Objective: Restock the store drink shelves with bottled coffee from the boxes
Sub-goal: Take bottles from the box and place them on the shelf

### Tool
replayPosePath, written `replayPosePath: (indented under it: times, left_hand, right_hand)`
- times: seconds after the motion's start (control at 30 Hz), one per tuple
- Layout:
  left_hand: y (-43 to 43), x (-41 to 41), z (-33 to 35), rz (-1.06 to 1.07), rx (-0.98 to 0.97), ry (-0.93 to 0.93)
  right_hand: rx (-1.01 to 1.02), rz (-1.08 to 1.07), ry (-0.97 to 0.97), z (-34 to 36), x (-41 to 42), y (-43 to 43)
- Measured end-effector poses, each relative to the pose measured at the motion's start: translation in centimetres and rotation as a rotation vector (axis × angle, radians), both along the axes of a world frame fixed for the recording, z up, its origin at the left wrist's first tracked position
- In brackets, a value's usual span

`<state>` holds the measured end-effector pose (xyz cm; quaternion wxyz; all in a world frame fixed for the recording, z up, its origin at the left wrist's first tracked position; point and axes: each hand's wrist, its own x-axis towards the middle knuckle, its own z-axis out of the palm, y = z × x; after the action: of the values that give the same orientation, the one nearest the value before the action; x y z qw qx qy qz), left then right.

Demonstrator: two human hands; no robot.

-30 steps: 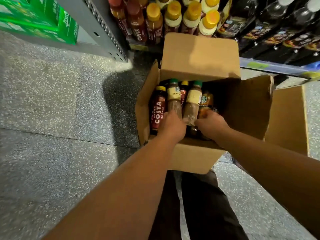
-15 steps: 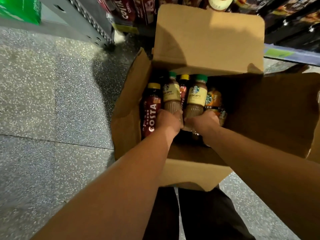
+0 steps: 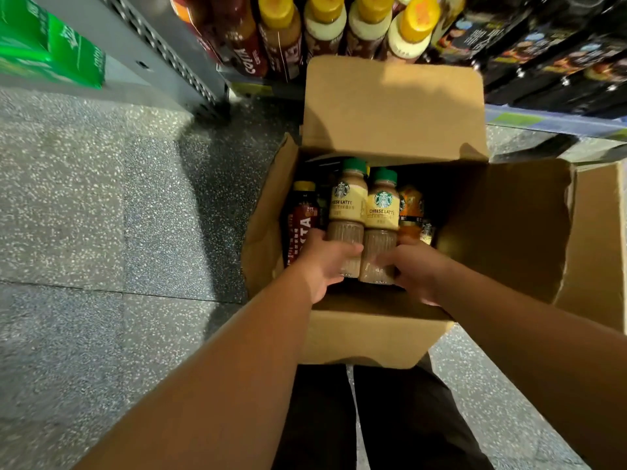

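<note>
Floor [image 3: 101, 215]; box [image 3: 373, 337]; 2 bottles [image 3: 349, 212], probably hand-held

The brown cardboard box [image 3: 373, 337] is matt, the green-capped clear plastic coffee bottles [image 3: 381, 212] glossy and ribbed, the speckled grey stone floor [image 3: 101, 215] smooth, the grey perforated metal shelf post [image 3: 159, 49] matt-painted.

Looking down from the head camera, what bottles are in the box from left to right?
red Costa coffee bottle → left Cheese Latte bottle → right Cheese Latte bottle → orange-label bottle
</note>
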<state>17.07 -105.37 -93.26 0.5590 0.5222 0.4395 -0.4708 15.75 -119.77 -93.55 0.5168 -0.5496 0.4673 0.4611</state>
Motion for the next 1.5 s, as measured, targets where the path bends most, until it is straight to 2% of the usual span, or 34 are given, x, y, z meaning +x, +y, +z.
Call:
replayPosePath:
  times: [0.23, 0.5, 0.9, 1.03, 1.2, 1.5]
  left_hand:
    - [0.2, -0.3, 4.8, 0.033, -0.046, -0.051]
    - [-0.1, -0.5, 12.1, -0.030, -0.135, -0.273]
    - [-3.0, -3.4, 28.2, 0.190, -0.134, -0.581]
    - [-3.3, -4.6, 34.4, 0.201, -0.130, -0.677]
    - [-4.2, -6.0, 41.1, 0.171, -0.104, -0.796]
    - [-5.5, -8.8, 50.0, 0.094, -0.203, -0.965]
  right_hand:
    - [0.063, -0.047, -0.101, 5.9, 0.3, -0.2]
    - [0.040, -0.289, -0.278, 12.9, -0.7, 0.4]
    - [-0.045, -0.054, -0.631, 29.0, -1.0, -1.7]
    - [-0.095, 0.017, -0.739, 35.3, -2.3, -2.3]
    - [-0.153, -0.024, -0.822, 44.0, -5.1, -2.4]
    - [-0.185, -0.103, -0.968, 52.4, -8.5, -4.5]
